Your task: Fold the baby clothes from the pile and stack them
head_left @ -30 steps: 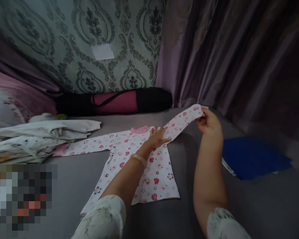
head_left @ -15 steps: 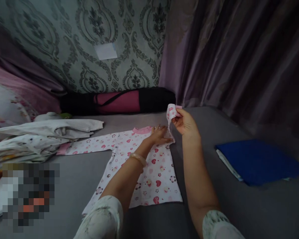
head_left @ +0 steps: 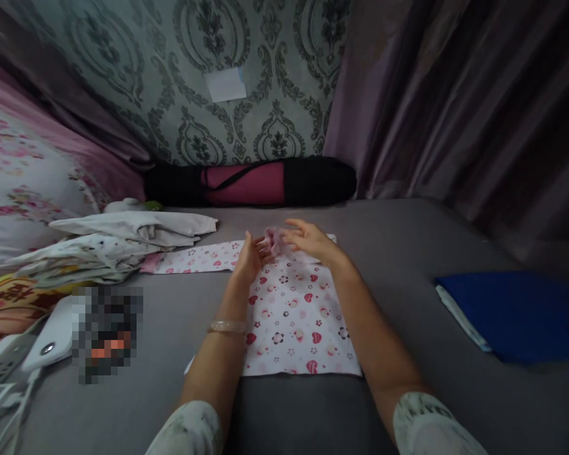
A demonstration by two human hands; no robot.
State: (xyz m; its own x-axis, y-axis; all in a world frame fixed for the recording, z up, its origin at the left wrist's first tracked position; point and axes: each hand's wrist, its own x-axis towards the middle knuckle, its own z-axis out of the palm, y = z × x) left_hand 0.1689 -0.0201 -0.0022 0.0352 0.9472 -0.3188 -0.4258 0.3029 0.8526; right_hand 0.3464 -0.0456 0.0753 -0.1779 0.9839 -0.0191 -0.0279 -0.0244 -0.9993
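A child's long-sleeved shirt [head_left: 291,322], white with hearts and flowers, lies flat before me. Its left-hand sleeve [head_left: 199,258] stretches out sideways, ending in a pink cuff. The other sleeve is folded inward across the top. Between my hands is a blurred bit of pink fabric [head_left: 275,240]; whether it is cuff or collar I cannot make out. My left hand [head_left: 253,258] is open beside it, thumb up, at the shoulder. My right hand [head_left: 310,240] hovers on the other side, fingers stretched apart and nothing visibly gripped.
A pile of clothes [head_left: 133,230] lies at the left, near a white power bank-like device [head_left: 57,332] and a power strip [head_left: 4,360]. Blue folded fabric [head_left: 512,313] lies at the right. A long black and pink bag [head_left: 246,183] rests along the wall.
My right hand has brought the sleeve inward over the shirt and its fingers have opened. My left hand has lifted from lying flat and turned thumb up. The view has shifted left.
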